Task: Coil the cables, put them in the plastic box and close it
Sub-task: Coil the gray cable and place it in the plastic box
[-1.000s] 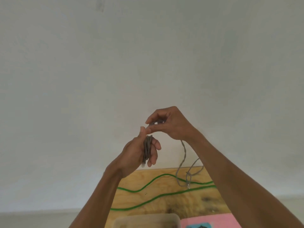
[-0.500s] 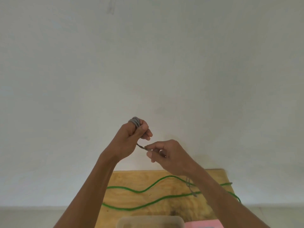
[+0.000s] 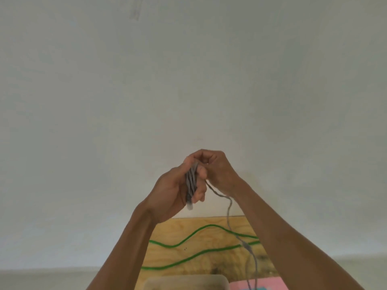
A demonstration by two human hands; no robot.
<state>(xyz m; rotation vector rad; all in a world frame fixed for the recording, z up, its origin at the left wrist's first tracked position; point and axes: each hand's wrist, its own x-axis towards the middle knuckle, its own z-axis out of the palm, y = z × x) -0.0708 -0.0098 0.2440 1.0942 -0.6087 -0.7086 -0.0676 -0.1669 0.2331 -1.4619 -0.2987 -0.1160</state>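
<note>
Left hand (image 3: 173,189) grips the grey cable (image 3: 191,182) loops; right hand (image 3: 215,170) pinches its loose end. Green cable (image 3: 194,256) waits uncoiled, box (image 3: 186,282) not filled

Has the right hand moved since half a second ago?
Yes. The right hand has risen farther above the table's back edge and now sits atop the left hand and its gray cable.

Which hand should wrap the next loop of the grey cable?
Probably the right hand. It pinches the loose grey cable at the top of the coil, while the left hand is busy gripping the coil wound round its fingers.
</note>
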